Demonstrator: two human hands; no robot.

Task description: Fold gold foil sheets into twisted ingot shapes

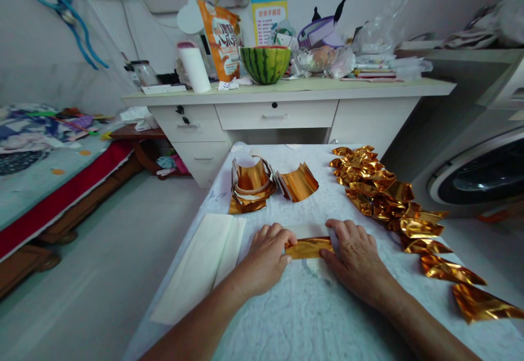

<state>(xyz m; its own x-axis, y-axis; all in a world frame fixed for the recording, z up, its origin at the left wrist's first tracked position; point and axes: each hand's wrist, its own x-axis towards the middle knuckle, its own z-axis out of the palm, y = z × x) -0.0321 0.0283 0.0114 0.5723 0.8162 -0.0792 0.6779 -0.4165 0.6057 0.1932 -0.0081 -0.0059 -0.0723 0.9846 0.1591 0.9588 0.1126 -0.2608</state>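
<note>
Over pale quilted cloth [319, 317], the left hand [268, 257] and right hand [355, 260] pinch a narrow gold-foil strip [309, 248] (shiny, flat) between them. Its ends are partly hidden.

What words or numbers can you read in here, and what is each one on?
"好": starts the reddish heading on the wall poster; the characters after it are too blurred to be sure.
Smaller lines on the poster: too small to read.
Big white characters on the orange pouch: too blurred to read surely.
No number is readable.
</note>
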